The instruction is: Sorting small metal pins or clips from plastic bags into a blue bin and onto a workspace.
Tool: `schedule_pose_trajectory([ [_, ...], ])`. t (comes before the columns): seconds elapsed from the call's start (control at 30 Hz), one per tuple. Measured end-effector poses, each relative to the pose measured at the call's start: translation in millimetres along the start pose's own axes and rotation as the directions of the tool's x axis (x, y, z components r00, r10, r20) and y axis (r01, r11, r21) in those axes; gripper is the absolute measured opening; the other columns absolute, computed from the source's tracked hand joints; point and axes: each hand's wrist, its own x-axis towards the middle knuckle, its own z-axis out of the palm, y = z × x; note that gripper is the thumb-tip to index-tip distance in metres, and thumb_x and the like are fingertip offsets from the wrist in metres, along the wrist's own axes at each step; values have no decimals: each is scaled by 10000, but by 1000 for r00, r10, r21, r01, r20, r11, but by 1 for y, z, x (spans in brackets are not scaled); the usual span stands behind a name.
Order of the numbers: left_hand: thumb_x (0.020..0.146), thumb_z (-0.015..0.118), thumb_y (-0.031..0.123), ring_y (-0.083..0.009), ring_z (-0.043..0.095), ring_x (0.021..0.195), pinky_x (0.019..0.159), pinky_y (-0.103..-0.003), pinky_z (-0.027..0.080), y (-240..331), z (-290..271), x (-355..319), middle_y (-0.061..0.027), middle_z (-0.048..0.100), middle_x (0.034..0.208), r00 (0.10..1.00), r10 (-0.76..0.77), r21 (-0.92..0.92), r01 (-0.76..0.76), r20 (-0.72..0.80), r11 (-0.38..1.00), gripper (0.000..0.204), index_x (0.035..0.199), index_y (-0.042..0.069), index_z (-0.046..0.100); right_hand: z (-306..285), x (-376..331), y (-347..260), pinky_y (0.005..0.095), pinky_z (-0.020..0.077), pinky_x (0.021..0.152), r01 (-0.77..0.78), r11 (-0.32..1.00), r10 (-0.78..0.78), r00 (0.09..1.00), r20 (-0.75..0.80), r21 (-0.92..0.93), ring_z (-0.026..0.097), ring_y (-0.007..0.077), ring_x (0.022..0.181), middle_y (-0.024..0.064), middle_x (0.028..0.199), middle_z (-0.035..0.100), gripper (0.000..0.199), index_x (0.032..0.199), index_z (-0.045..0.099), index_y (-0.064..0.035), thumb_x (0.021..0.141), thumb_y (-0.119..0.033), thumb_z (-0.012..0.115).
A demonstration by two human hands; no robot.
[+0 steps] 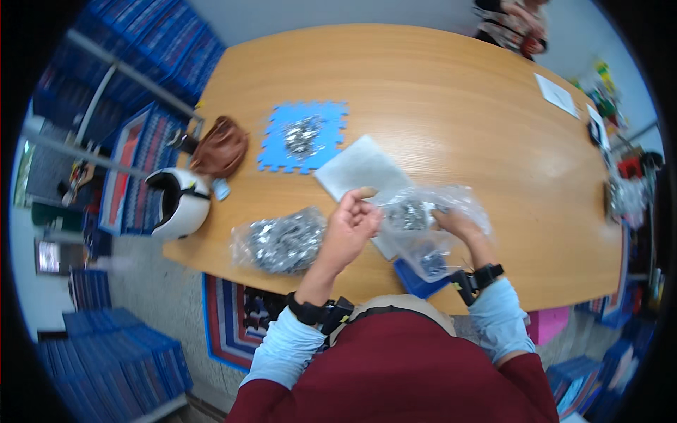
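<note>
Near the front of the table lies a clear plastic bag (462, 201) with small silvery metal pieces (409, 213) inside. My left hand (351, 229) is at the bag's left edge, its fingers curled in against the plastic and its thumb raised. Reaching into the bag from the right, my right hand (457, 223) has its fingertips beside the metal pieces; the plastic and blur partly hide them. Under the bag are a pale flat sheet (360, 166) and a blue tray (416, 282). A fuller clear bag of silvery pieces (288, 241) rests left of my left hand.
Further back, a blue foam mat (282, 121) bears a pile of silvery pieces (303, 135). A brown leather bag (221, 148) and a white helmet (185, 211) sit along the left edge. White paper (557, 96) lies at the far right. A person (513, 25) is beyond the table.
</note>
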Motion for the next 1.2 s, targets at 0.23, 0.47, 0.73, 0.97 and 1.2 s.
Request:
schedule_pose_trajectory([
  [0.23, 641, 721, 260, -248, 447, 988, 841, -350, 380, -25, -77, -58, -160, 426, 1100, 841, 448, 869, 52, -303, 492, 712, 1188, 12, 339, -34, -21, -5, 345, 421, 793, 443, 896, -429, 883, -189, 33, 537, 287, 918, 120, 984, 587, 268, 965, 598, -83, 769, -251, 523],
  [0.47, 567, 752, 303, -363, 357, 1103, 901, -408, 331, -43, -156, -89, -232, 337, 1210, 860, 383, 941, 294, -337, 168, 886, 1244, 10, 261, -50, -21, -7, 333, 433, 744, 567, 814, -562, 823, -79, 125, 549, 292, 848, 143, 934, 594, 270, 969, 593, -69, 741, -212, 572],
  [0.73, 768, 566, 156, -289, 551, 784, 674, -346, 432, -82, -174, -60, -162, 562, 871, 868, 344, 889, 206, -359, 409, 229, 937, 2, 547, -66, -42, -30, 282, 408, 765, 365, 833, -364, 927, -85, 416, 538, 207, 895, 91, 938, 596, 290, 987, 585, -38, 771, -230, 565],
  [0.97, 810, 507, 88, -144, 529, 588, 561, -263, 410, -78, -164, -43, -107, 564, 633, 828, 408, 808, 89, -385, 582, 105, 817, -10, 543, -67, -43, -24, 264, 396, 795, 162, 572, -161, 983, -84, 804, 521, 123, 897, 76, 964, 582, 338, 1018, 558, 23, 811, -244, 548],
  [1.2, 811, 510, 74, -62, 479, 632, 578, -205, 391, 0, -114, -56, 1, 544, 675, 908, 271, 669, 13, -319, 743, 88, 792, -6, 543, -65, -48, -21, 273, 415, 776, 222, 581, -187, 973, -137, 783, 524, 146, 908, 87, 994, 576, 385, 1062, 539, 8, 775, -243, 594],
])
